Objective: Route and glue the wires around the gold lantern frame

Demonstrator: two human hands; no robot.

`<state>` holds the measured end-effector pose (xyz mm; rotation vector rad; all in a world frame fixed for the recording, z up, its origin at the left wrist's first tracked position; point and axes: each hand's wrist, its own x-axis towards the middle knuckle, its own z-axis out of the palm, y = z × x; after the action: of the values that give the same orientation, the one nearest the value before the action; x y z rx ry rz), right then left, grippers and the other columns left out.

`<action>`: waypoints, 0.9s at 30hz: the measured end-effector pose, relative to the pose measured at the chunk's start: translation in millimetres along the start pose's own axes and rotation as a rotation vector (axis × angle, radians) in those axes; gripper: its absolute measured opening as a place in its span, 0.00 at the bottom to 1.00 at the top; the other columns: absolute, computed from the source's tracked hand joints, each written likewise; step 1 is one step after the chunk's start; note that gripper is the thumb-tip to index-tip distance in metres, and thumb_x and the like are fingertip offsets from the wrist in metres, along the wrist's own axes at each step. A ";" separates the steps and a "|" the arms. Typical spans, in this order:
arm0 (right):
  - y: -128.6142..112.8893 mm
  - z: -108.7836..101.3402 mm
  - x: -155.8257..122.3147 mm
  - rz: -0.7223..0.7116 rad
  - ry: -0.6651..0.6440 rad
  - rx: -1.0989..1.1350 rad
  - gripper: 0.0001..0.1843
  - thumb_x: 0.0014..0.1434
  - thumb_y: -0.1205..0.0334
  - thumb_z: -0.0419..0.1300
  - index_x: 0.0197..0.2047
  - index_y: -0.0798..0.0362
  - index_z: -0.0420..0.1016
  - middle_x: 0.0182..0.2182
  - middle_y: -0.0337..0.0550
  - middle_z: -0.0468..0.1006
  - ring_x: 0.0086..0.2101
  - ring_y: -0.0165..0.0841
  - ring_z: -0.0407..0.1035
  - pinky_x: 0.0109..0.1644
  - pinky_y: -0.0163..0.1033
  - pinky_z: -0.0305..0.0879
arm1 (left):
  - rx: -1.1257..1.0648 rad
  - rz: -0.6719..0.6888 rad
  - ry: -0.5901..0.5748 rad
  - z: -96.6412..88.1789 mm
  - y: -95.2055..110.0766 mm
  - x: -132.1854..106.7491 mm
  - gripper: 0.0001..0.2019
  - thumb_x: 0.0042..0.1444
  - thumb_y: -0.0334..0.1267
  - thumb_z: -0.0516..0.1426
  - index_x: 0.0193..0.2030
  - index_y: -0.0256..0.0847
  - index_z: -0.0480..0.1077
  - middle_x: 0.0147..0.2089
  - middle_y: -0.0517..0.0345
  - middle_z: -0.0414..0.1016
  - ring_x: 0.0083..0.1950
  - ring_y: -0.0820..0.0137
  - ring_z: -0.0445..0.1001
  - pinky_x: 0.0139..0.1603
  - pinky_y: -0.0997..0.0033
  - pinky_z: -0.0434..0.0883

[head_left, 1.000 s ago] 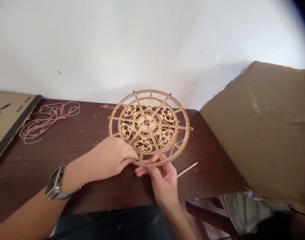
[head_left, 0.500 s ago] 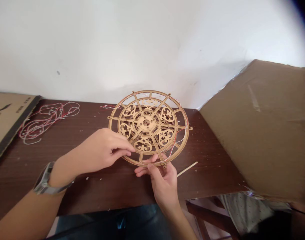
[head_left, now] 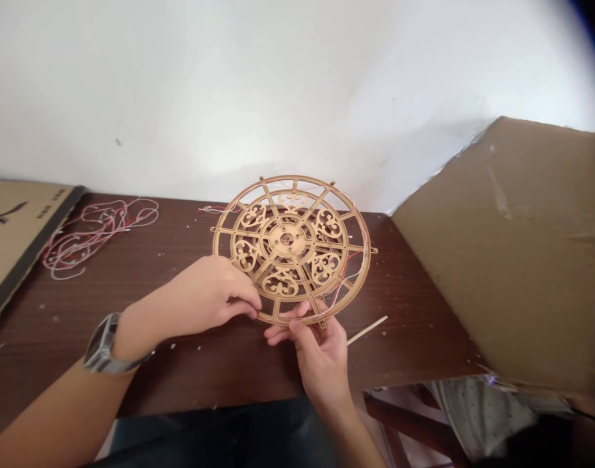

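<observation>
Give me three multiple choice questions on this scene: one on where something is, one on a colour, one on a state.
1. Where is the loose wire tangle?
A) Left of the wooden wheel
B) Right of the wooden wheel
C) Hanging off the table's front edge

2. What colours are its wires?
A) Blue and yellow
B) Red and white
C) Green and black

3. Which hands touch the wooden wheel?
A) Left hand only
B) Right hand only
C) Both hands

Answers:
1. A, it lies on the table to the wheel's left.
2. B, red and white strands show.
3. C, the left hand and right hand are both at its lower rim.
</observation>
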<state>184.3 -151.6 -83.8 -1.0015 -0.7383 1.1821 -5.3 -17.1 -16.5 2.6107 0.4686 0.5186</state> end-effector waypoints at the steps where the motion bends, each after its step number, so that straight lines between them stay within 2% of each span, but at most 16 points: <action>1: -0.1 0.1 0.0 0.001 -0.002 0.003 0.20 0.68 0.54 0.70 0.45 0.56 0.63 0.37 0.44 0.82 0.33 0.40 0.84 0.38 0.42 0.86 | -0.012 0.002 0.002 -0.1 0.1 0.6 0.09 0.62 0.25 0.69 0.38 0.45 0.86 0.37 0.71 0.88 0.35 0.74 0.83 0.41 0.73 0.71; 7: 0.4 0.0 -0.5 0.001 -0.016 0.008 0.19 0.69 0.54 0.70 0.44 0.56 0.64 0.34 0.42 0.81 0.33 0.39 0.84 0.38 0.41 0.86 | -0.003 -0.006 -0.019 -0.9 3.9 0.5 0.08 0.65 0.26 0.67 0.41 0.45 0.86 0.38 0.69 0.88 0.36 0.73 0.82 0.41 0.72 0.70; 14: 3.1 -3.3 -1.7 0.005 -0.006 0.012 0.19 0.69 0.55 0.70 0.45 0.56 0.64 0.35 0.44 0.82 0.33 0.38 0.84 0.38 0.41 0.86 | 0.068 -0.024 -0.040 -1.4 8.9 -1.4 0.06 0.65 0.29 0.66 0.39 0.45 0.84 0.34 0.66 0.84 0.34 0.71 0.79 0.37 0.69 0.66; 21: 6.9 -6.1 -1.2 -0.019 -0.020 0.017 0.18 0.70 0.56 0.69 0.45 0.56 0.65 0.35 0.43 0.81 0.33 0.38 0.84 0.37 0.42 0.86 | 0.208 0.062 -0.082 -0.7 10.9 -1.9 0.07 0.69 0.31 0.63 0.41 0.44 0.83 0.35 0.63 0.83 0.34 0.68 0.78 0.33 0.64 0.63; 27: 7.5 -5.9 -1.6 -0.035 -0.001 0.030 0.18 0.70 0.57 0.69 0.46 0.57 0.65 0.37 0.43 0.82 0.33 0.38 0.84 0.37 0.43 0.86 | 0.142 -0.004 -0.059 6.4 8.9 -0.2 0.09 0.69 0.28 0.63 0.43 0.45 0.84 0.36 0.63 0.86 0.36 0.67 0.81 0.36 0.66 0.67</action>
<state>186.2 -154.0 -93.0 -0.9598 -0.7335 1.1605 -0.6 -26.9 -17.7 2.7512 0.5076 0.4201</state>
